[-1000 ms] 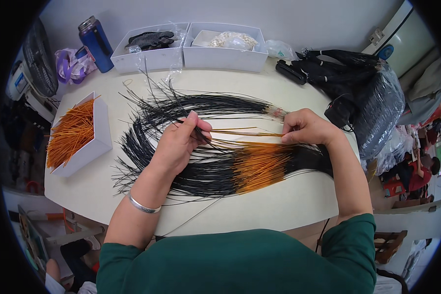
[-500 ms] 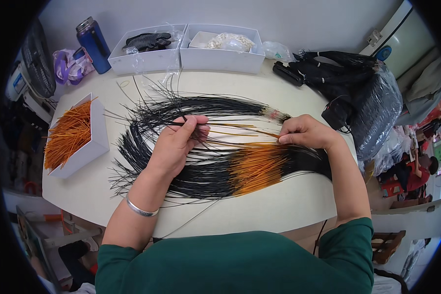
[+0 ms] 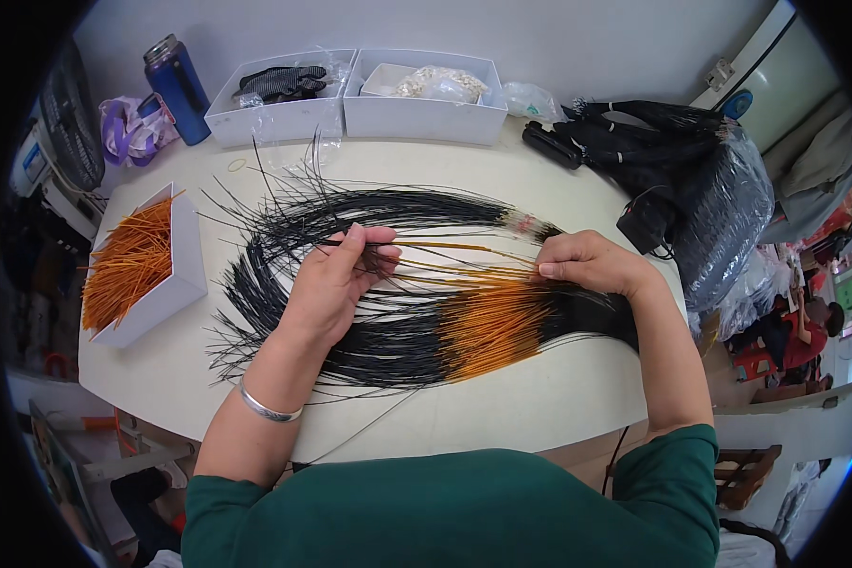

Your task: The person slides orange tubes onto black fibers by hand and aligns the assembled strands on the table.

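Observation:
A big bundle of thin black wires [image 3: 379,346] lies curved across the table, with many orange sleeves [image 3: 492,331] threaded on its middle. My left hand [image 3: 336,279] is closed on several black wires, thumb against the fingers, above the left part of the bundle. To its right, my right hand [image 3: 592,263] pinches at the right end of a few orange-sleeved wires; its fingertips partly hide what they grip. Those wires run between both hands. Behind them, the far part of the bundle ends in pale tips [image 3: 525,224] near my right hand.
A white box [image 3: 194,246] of loose orange sleeves [image 3: 128,270] stands at the left. Along the back are a blue bottle [image 3: 177,90], two white boxes [image 3: 426,121] and a black handheld tool [image 3: 551,145]. More black wire bundles [image 3: 653,142], partly wrapped in plastic, lie at the right.
The orange sleeves between my hands lie further right, closer to my right hand. My right hand has shifted slightly left; my left hand keeps its hold on the wires.

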The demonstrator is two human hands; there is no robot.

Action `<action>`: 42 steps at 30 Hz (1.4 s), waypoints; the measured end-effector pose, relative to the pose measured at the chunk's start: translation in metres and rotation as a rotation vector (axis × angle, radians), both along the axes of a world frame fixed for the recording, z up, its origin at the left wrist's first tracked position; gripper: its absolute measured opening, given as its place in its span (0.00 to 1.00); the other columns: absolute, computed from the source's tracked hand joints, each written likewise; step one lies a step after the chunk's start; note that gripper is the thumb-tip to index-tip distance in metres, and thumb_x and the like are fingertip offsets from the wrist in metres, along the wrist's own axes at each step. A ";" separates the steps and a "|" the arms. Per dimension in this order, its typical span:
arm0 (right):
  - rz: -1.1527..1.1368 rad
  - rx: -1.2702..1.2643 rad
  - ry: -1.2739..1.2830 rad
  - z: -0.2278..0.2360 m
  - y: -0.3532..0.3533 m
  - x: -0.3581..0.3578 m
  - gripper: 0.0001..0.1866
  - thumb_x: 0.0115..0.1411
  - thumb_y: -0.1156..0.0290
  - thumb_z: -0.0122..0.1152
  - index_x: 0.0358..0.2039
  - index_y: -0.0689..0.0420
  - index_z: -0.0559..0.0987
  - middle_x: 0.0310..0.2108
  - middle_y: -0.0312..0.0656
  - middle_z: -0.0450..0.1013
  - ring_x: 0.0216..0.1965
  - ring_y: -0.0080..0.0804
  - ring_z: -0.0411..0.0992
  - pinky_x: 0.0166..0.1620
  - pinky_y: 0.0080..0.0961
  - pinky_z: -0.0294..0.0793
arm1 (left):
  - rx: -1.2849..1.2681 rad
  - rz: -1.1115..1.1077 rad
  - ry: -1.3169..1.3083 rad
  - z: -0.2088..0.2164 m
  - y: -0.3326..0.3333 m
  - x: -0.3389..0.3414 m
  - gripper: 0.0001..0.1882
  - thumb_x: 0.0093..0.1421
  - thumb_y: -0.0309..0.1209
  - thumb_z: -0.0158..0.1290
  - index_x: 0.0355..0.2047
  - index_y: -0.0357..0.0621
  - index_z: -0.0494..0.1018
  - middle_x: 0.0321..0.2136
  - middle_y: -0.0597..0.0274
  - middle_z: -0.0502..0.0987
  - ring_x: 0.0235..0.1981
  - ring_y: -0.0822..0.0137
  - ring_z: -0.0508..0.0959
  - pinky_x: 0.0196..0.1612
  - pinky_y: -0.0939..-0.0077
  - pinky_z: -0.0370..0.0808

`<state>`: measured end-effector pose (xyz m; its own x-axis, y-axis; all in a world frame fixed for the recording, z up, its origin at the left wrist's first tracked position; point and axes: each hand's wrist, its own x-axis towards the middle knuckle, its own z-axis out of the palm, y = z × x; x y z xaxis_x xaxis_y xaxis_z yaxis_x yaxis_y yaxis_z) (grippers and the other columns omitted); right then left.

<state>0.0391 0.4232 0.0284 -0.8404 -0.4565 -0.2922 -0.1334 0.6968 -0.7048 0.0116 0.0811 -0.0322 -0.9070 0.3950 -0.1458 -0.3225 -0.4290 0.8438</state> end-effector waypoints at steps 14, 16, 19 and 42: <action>-0.006 0.047 0.098 0.004 -0.002 0.018 0.11 0.62 0.66 0.56 0.33 0.62 0.80 0.31 0.43 0.74 0.34 0.33 0.71 0.41 0.26 0.70 | 0.003 0.021 0.060 -0.002 0.001 -0.001 0.17 0.69 0.38 0.42 0.43 0.37 0.73 0.36 0.59 0.77 0.38 0.68 0.75 0.46 0.71 0.73; -0.011 0.078 0.156 0.005 -0.010 0.021 0.11 0.62 0.66 0.55 0.33 0.61 0.80 0.30 0.45 0.74 0.32 0.35 0.71 0.39 0.27 0.70 | 0.022 0.020 0.066 -0.001 0.002 0.000 0.16 0.69 0.37 0.42 0.43 0.37 0.73 0.38 0.59 0.77 0.39 0.68 0.75 0.46 0.71 0.72; -0.164 0.196 0.207 0.004 -0.028 0.021 0.10 0.60 0.66 0.57 0.33 0.60 0.79 0.26 0.47 0.74 0.29 0.40 0.72 0.37 0.30 0.71 | 0.050 0.019 0.062 0.003 0.001 0.002 0.17 0.69 0.37 0.42 0.43 0.37 0.73 0.38 0.59 0.77 0.39 0.68 0.75 0.46 0.71 0.72; 0.148 0.172 0.730 0.001 -0.090 -0.014 0.06 0.57 0.74 0.57 0.35 0.55 0.79 0.29 0.39 0.74 0.36 0.41 0.70 0.41 0.37 0.70 | -0.081 -0.034 0.103 0.011 0.003 0.006 0.19 0.70 0.40 0.40 0.44 0.37 0.73 0.39 0.58 0.78 0.42 0.69 0.76 0.48 0.74 0.71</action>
